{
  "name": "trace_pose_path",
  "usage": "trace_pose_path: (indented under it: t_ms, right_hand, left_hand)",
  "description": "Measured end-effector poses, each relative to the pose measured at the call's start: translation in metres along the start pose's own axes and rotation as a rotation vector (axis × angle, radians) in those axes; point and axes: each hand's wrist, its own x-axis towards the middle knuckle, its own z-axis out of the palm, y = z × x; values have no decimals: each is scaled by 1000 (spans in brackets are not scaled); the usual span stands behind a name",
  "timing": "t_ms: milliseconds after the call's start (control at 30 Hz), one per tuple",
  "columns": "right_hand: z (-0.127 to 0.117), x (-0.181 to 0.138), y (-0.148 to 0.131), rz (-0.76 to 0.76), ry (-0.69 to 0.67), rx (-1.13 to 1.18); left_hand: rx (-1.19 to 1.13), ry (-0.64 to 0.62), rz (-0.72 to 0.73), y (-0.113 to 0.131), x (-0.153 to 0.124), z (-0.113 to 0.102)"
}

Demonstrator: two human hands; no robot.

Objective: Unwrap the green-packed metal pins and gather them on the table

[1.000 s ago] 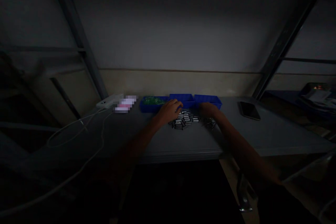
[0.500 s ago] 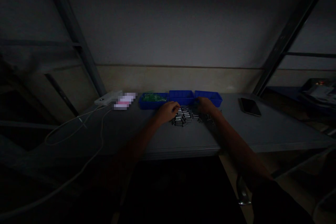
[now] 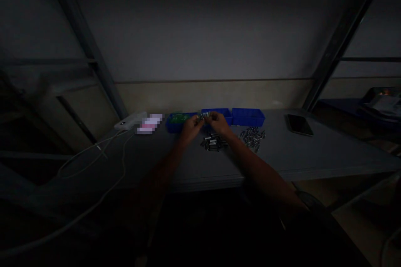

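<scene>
My left hand (image 3: 190,129) and my right hand (image 3: 219,124) meet in front of the middle blue bin (image 3: 226,112), fingers pinched close together. Between the fingertips shows a small shiny metal piece (image 3: 203,115); both hands seem to grip it, though its exact shape is too small and dark to tell. Under my right forearm lies a pile of short silvery metal cylinders (image 3: 213,142), partly hidden. Farther right is a second pile of thinner metal pieces (image 3: 253,135). The left blue bin (image 3: 175,128) holds green pieces, and the right blue bin (image 3: 248,118) stands beside the middle one.
A phone (image 3: 300,125) lies at the right of the grey table (image 3: 194,171). On the left are a white power strip (image 3: 127,122), a blurred-out flat item (image 3: 149,124) and a white cable (image 3: 123,162). Metal posts (image 3: 105,83) rise at the left.
My right hand has moved left from the right-hand pile to meet my left hand, uncovering that pile. My left hand has shifted slightly left and up. A metal piece now shows between them.
</scene>
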Motion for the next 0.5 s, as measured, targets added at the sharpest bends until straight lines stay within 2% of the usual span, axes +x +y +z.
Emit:
trace_pose_path:
  t_ms: [167, 300, 500]
  right_hand:
    - [-13, -12, 12, 7, -19, -68]
    - [-19, -12, 8, 1, -37, -39]
    - [-19, -14, 3, 19, -39, -146]
  left_hand:
    - [-71, -89, -59, 7, -4, 5]
    - [-66, -65, -78, 8, -5, 7]
    - [-52, -32, -84, 4, -2, 3]
